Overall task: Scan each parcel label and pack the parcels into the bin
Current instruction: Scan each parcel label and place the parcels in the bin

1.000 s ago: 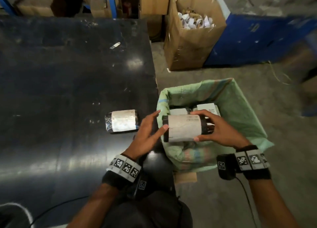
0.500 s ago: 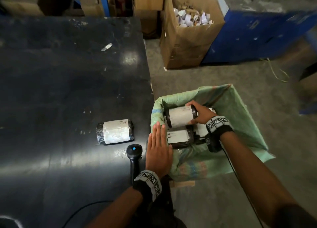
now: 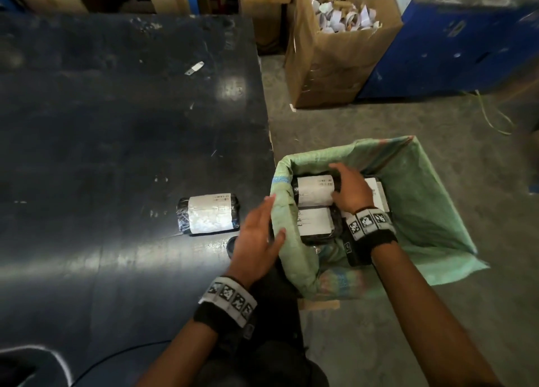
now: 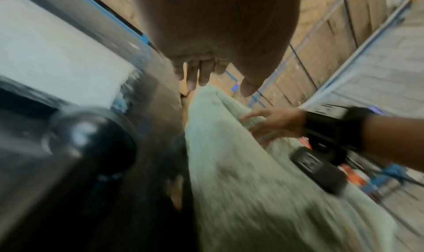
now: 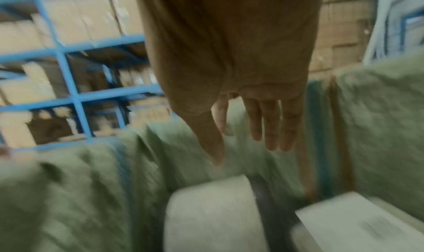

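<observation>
The right hand [image 3: 348, 189], fingers spread and holding nothing in the right wrist view, is seen inside the green-lined bin [image 3: 423, 200], resting at the right end of the top parcel [image 3: 313, 189]. That parcel lies along the bin's far-left wall, long axis left to right, label up, with a second parcel [image 3: 316, 222] just nearer. Open room is left along the bin's right side. The left hand [image 3: 258, 241], fingers straight, is laid against the bin's left rim. One parcel [image 3: 207, 218] remains on the black table [image 3: 116, 124], left of the bin, long axis also left to right.
</observation>
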The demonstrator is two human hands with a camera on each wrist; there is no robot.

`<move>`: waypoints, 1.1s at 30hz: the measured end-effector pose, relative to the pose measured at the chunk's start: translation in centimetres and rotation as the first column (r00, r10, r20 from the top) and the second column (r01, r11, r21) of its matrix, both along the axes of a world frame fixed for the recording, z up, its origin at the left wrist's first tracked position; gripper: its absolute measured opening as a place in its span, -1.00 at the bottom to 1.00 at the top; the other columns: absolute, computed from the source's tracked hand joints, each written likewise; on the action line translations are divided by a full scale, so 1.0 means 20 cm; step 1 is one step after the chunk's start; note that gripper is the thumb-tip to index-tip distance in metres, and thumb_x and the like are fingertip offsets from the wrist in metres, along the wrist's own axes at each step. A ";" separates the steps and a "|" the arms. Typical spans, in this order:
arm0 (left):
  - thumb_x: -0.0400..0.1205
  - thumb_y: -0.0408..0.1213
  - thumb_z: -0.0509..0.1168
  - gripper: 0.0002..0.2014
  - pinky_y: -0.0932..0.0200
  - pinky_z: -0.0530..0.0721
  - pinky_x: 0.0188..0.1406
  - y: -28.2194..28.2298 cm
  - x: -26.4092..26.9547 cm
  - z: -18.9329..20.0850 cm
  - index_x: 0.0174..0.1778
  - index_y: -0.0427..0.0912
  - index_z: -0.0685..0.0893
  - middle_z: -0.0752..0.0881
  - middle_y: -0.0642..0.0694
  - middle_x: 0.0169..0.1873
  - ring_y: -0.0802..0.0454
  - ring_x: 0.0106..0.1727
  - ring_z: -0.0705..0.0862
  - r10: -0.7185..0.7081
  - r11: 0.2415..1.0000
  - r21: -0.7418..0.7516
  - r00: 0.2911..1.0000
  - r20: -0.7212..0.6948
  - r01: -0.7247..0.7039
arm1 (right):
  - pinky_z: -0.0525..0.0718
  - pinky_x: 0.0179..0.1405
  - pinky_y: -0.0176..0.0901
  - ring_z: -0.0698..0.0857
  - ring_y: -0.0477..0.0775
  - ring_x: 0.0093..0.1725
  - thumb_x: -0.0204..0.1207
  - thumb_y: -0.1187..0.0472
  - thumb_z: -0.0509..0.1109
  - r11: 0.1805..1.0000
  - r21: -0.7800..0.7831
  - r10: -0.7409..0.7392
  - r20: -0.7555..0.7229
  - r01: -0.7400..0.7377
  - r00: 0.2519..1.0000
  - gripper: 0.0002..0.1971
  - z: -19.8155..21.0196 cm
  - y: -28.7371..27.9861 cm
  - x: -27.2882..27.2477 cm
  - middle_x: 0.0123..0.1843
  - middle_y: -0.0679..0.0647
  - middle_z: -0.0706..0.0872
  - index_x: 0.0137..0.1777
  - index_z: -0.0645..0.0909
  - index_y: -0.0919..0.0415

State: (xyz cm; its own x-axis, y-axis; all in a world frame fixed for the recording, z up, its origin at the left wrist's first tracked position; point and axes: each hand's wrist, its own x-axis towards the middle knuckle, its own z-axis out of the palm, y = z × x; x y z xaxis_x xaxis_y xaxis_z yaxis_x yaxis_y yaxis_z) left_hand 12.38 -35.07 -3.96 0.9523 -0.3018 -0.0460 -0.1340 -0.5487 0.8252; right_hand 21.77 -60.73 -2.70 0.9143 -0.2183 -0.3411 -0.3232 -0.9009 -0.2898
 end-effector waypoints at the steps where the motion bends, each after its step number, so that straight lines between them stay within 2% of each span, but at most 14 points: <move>1: 0.70 -0.07 0.30 -0.31 -0.08 0.44 0.60 0.08 0.02 0.02 0.75 -0.05 0.23 0.46 -0.13 0.61 -0.07 0.58 0.45 0.052 0.998 0.018 0.999 0.016 -0.053 | 0.61 0.34 0.13 0.56 0.20 0.43 0.46 0.29 0.50 1.000 0.017 -0.004 0.076 0.002 0.997 -0.35 0.08 0.05 -0.04 0.47 0.08 0.57 0.51 0.42 -0.11; 5: 0.62 0.14 0.22 -0.30 -0.14 0.44 0.60 0.47 0.14 0.02 0.67 -0.09 0.41 0.53 -0.22 0.57 -0.17 0.59 0.46 0.166 0.973 0.149 0.983 0.084 -0.177 | 0.73 0.09 -0.10 0.75 -0.01 0.06 0.55 0.10 0.45 0.879 0.476 -0.136 0.287 -0.018 0.948 -0.65 0.30 0.37 -0.25 0.17 -0.05 0.75 0.33 0.60 -0.07; 7: 0.60 0.23 0.22 -0.26 -0.23 0.46 0.57 0.65 0.19 -0.04 0.65 -0.11 0.45 0.55 -0.26 0.54 -0.25 0.56 0.48 0.190 0.949 0.231 0.974 0.122 -0.214 | 0.74 0.01 -0.19 0.76 -0.07 -0.04 0.59 -0.02 0.39 0.829 0.556 -0.122 0.289 -0.063 0.950 -0.68 0.29 0.57 -0.37 0.07 -0.05 0.76 0.31 0.61 -0.02; 9: 0.58 0.23 0.37 -0.23 -0.25 0.45 0.56 0.80 0.25 -0.09 0.66 -0.09 0.43 0.53 -0.31 0.54 -0.32 0.55 0.46 0.210 0.924 0.309 0.974 0.083 -0.225 | 0.73 0.09 -0.10 0.74 -0.05 0.03 0.61 -0.22 0.25 0.858 0.501 -0.009 0.230 -0.111 0.973 -0.57 0.20 0.75 -0.47 0.15 -0.01 0.73 0.40 0.51 -0.07; 12: 0.53 0.14 0.52 -0.17 -0.28 0.40 0.61 0.93 0.33 -0.19 0.68 -0.06 0.41 0.48 -0.37 0.57 -0.38 0.60 0.40 0.212 0.919 0.353 0.975 -0.069 -0.175 | 0.53 0.41 0.13 0.59 0.19 0.41 0.58 -0.38 0.06 0.895 0.446 0.061 -0.067 -0.025 0.996 -0.35 0.02 0.90 -0.56 0.40 0.19 0.62 0.59 0.26 -0.08; 15: 0.44 0.41 0.40 -0.05 -0.29 0.49 0.56 0.99 0.39 -0.26 0.67 -0.07 0.43 0.59 -0.34 0.50 -0.33 0.53 0.54 0.168 0.953 0.278 0.975 -0.147 -0.122 | 0.46 0.48 0.07 0.58 0.26 0.46 0.61 -0.33 0.12 0.890 0.455 0.066 -0.169 0.019 0.983 -0.25 -0.11 0.94 -0.58 0.46 0.23 0.61 0.68 0.11 0.04; 18: 0.48 0.13 0.57 -0.08 -0.14 0.49 0.58 1.01 0.40 -0.29 0.71 -0.02 0.33 0.61 -0.27 0.50 -0.22 0.52 0.59 0.186 0.972 0.199 0.934 -0.306 -0.129 | 0.39 0.42 -0.21 0.58 -0.09 0.33 0.66 -0.12 0.26 0.771 0.635 0.112 -0.215 0.052 0.970 -0.29 -0.18 0.95 -0.61 0.39 -0.03 0.53 0.70 0.03 0.03; 19: 0.43 0.20 0.57 -0.03 -0.15 0.47 0.61 1.01 0.39 -0.31 0.72 0.07 0.29 0.61 -0.23 0.51 -0.18 0.53 0.58 0.171 0.979 0.162 0.922 -0.348 -0.121 | 0.39 0.40 -0.23 0.58 -0.16 0.26 0.66 -0.07 0.29 0.724 0.685 0.135 -0.248 0.076 0.959 -0.30 -0.21 0.96 -0.63 0.38 -0.08 0.49 0.68 0.02 0.00; 21: 0.35 0.32 0.54 0.03 -0.21 0.40 0.65 1.03 0.37 -0.34 0.72 0.17 0.25 0.60 -0.16 0.53 -0.14 0.56 0.55 0.121 0.987 0.144 0.918 -0.378 -0.071 | 0.44 0.50 -0.06 0.63 -0.10 0.27 0.58 -0.13 0.38 0.650 0.743 0.120 -0.308 0.160 0.944 -0.28 -0.27 0.98 -0.67 0.42 -0.06 0.53 0.61 0.03 -0.20; 23: 0.46 0.09 0.59 -0.08 -0.24 0.46 0.62 1.02 0.34 -0.33 0.70 0.15 0.29 0.63 -0.17 0.49 -0.16 0.51 0.59 0.057 0.993 0.119 0.916 -0.397 -0.010 | 0.50 0.52 0.24 0.64 0.09 0.41 0.39 -0.27 0.50 0.574 0.780 0.058 -0.342 0.249 0.938 -0.27 -0.37 0.96 -0.70 0.48 0.07 0.56 0.45 0.14 -0.43; 26: 0.48 -0.20 0.62 -0.26 -0.28 0.64 0.44 0.99 0.28 -0.29 0.55 0.08 0.44 0.71 -0.18 0.34 -0.16 0.32 0.72 0.020 1.000 0.018 0.907 -0.420 -0.014 | 0.59 0.40 0.36 0.67 0.27 0.38 0.49 -0.13 0.47 0.508 0.797 -0.006 -0.376 0.327 0.926 -0.39 -0.34 0.95 -0.70 0.47 0.22 0.57 0.39 0.17 -0.44; 28: 0.43 -0.23 0.65 -0.32 -0.25 0.68 0.39 0.98 0.24 -0.29 0.43 0.05 0.50 0.74 -0.15 0.28 -0.13 0.27 0.74 0.074 0.996 -0.019 0.908 -0.413 -0.089 | 0.76 0.15 0.31 0.76 0.33 0.15 0.58 -0.08 0.41 0.471 0.790 -0.037 -0.427 0.393 0.903 -0.41 -0.21 0.95 -0.69 0.28 0.28 0.67 0.46 0.14 -0.42; 31: 0.35 -0.25 0.69 -0.38 -0.10 0.77 0.26 0.96 0.18 -0.25 0.26 0.05 0.56 0.75 -0.10 0.17 -0.13 0.17 0.78 0.206 0.965 -0.071 0.901 -0.382 -0.251 | 0.81 -0.34 -0.02 0.78 0.10 -0.29 0.68 0.05 0.31 0.384 0.833 -0.082 -0.399 0.399 0.913 -0.47 -0.13 0.88 -0.69 -0.03 0.32 0.69 0.56 0.19 -0.26; 33: 0.32 -0.24 0.72 -0.39 0.12 0.80 0.08 0.93 0.13 -0.21 0.23 -0.04 0.59 0.76 -0.08 0.10 -0.09 0.07 0.79 0.318 0.928 -0.080 0.885 -0.339 -0.364 | 0.71 -0.50 -0.12 0.73 0.02 -0.44 0.73 0.11 0.22 0.335 0.873 -0.118 -0.336 0.356 0.935 -0.53 -0.07 0.84 -0.70 -0.12 0.32 0.68 0.59 0.22 -0.16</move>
State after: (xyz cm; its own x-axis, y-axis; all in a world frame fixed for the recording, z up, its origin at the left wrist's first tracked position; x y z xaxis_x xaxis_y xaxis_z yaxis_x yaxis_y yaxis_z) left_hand 14.97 -16.50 -8.22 0.9396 0.0141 -0.3420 0.3198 -0.3918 0.8627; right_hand 7.85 -43.89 -4.06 0.7736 0.1381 -0.6185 -0.6252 0.0072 -0.7804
